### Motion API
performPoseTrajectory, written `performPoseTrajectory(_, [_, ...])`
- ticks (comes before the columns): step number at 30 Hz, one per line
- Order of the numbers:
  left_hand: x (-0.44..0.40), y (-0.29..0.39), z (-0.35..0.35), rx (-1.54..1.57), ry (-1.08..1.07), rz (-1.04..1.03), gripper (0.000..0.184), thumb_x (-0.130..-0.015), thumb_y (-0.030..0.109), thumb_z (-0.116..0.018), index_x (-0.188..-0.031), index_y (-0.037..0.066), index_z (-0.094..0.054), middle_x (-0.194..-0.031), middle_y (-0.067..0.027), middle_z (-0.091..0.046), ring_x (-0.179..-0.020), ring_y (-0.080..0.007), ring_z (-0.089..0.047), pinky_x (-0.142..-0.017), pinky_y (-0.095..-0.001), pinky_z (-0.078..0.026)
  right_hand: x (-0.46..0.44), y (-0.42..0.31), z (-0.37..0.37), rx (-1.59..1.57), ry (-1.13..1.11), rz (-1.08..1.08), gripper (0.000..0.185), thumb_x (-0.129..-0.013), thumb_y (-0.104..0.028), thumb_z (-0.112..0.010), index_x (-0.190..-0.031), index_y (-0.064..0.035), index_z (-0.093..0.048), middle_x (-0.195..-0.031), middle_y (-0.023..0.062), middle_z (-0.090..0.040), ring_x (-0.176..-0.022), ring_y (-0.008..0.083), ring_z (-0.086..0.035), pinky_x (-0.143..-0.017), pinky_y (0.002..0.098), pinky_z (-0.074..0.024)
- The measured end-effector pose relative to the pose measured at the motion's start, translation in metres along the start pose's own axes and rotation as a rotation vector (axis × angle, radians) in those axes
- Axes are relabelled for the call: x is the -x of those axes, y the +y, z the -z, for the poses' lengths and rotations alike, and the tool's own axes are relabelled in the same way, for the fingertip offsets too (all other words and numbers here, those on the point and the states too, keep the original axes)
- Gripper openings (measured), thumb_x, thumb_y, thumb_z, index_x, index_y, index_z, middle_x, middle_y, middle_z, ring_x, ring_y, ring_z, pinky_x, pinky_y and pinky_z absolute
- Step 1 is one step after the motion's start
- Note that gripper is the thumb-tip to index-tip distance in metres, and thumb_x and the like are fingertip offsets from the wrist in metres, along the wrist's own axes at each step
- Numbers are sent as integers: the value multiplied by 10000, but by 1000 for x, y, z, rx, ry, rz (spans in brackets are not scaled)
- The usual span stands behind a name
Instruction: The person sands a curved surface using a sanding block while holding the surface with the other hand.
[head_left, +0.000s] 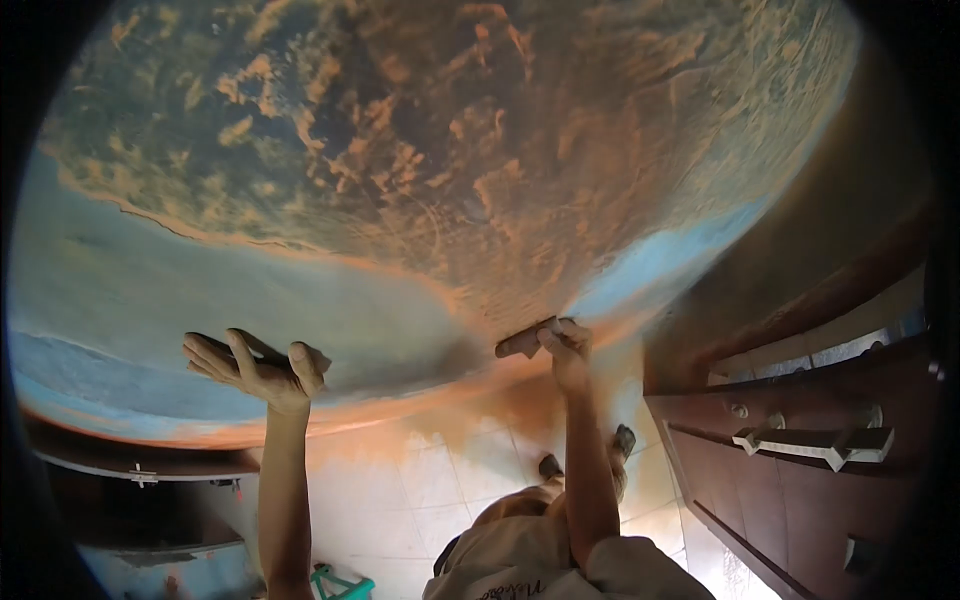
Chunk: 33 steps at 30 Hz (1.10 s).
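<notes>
Head view: a mottled brown, grey and blue surface (400,150) fills the upper part, a dark red door (770,500) below right. A recess (130,515) at lower left is too dark to read inside. The left hand (265,378) spreads wide against the surface; the right hand (568,352) pinches a brown strip (522,341) against its lower part.

The pale tiled floor (425,490) carries orange-brown patches (530,410) and the person's feet (549,466)

The tiled floor (410,485), maroon door (745,495) and patchily coated wall (400,150) show an indoor room, exact kind unclear.
</notes>
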<state>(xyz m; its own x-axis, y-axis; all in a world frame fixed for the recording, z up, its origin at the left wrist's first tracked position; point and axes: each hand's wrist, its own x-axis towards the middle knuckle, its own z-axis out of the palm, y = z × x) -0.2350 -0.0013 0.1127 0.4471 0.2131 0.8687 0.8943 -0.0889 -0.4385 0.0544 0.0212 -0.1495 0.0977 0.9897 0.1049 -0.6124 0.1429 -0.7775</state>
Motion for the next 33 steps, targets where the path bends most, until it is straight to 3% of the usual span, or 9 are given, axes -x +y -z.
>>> performPoseTrajectory(2, [-5, -2, -5, -4, 10, 3, 665, -920, 449, -405, -1428, 30, -315, -1478, -335, -151, -1412, -425, -104, -1128, -551, -6, -8, 46, 25, -218, 105, 48, 67, -822, 51, -567, -819, 49, -634, -842, 61, -577, -749, 171, -564, -762, 313, -427])
performPoseTrajectory(3, [-5, 0, -10, 4, 42, -9, 660, -921, 447, -402, -1428, 34, -315, -1478, -333, -150, -1413, -423, -102, -1128, -554, -4, -10, 27, 32, -66, -139, 1, 63, -820, 56, -577, -813, 36, -637, -806, 55, -583, -731, 154, -550, -754, 306, -420])
performPoseTrajectory(9, [-3, 1, -3, 9, 13, 3, 662, -917, 445, -403, -1430, 36, -312, -1484, -329, -135, -1411, -428, -99, -1125, -565, -1, -6, -28, -10, 135, 55, 63, 126, -804, 18, -574, -698, 46, -637, -661, 86, -619, -690, 187, -569, -697, 319, -422])
performPoseTrajectory(13, [-5, 1, -8, 5, 32, -6, 668, -913, 452, -411, -1431, 41, -315, -1485, -325, -141, -1414, -426, -88, -1126, -558, -4, -24, -12, 15, -22, -104, 59, 98, -805, 22, -584, -740, 49, -653, -678, 75, -627, -706, 172, -567, -678, 293, -418])
performPoseTrajectory(16, [-4, -1, -6, 0, 38, 4, 674, -909, 456, -419, -1433, 46, -315, -1487, -321, -145, -1417, -419, -79, -1126, -554, 7, -18, -14, 24, 52, -106, -34, 80, -808, 5, -607, -769, 48, -662, -685, 59, -636, -723, 153, -566, -676, 267, -414])
performPoseTrajectory(21, [-4, 1, -1, -13, -9, 21, 672, -914, 455, -408, -1436, 45, -309, -1487, -320, -146, -1419, -413, -83, -1128, -547, 4, -22, -72, -27, 395, -76, 189, 78, -846, 5, -617, -783, 39, -648, -705, 72, -628, -692, 145, -574, -674, 306, -460])
performPoseTrajectory(27, [-3, -1, -6, 21, 40, -2, 673, -911, 460, -426, -1429, 41, -328, -1489, -322, -139, -1420, -409, -82, -1126, -545, 15, -24, -25, 32, 527, -254, 227, 116, -794, 44, -625, -760, -49, -685, -730, 22, -691, -711, 104, -574, -724, 275, -419])
performPoseTrajectory(30, [0, 0, -2, 23, 2, 43, 671, -913, 469, -419, -1425, 44, -337, -1489, -322, -139, -1418, -413, -88, -1125, -549, 10, -19, -90, -23, 469, -99, 136, 126, -815, 20, -612, -733, -55, -671, -686, 0, -678, -671, 105, -568, -713, 280, -411])
performPoseTrajectory(33, [1, -1, -4, 18, 24, 24, 670, -914, 480, -409, -1423, 50, -342, -1487, -322, -147, -1416, -420, -94, -1120, -562, 3, -19, -81, -35, 550, 41, 422, 85, -861, 5, -558, -807, -37, -609, -662, 10, -662, -652, 121, -547, -718, 295, -405])
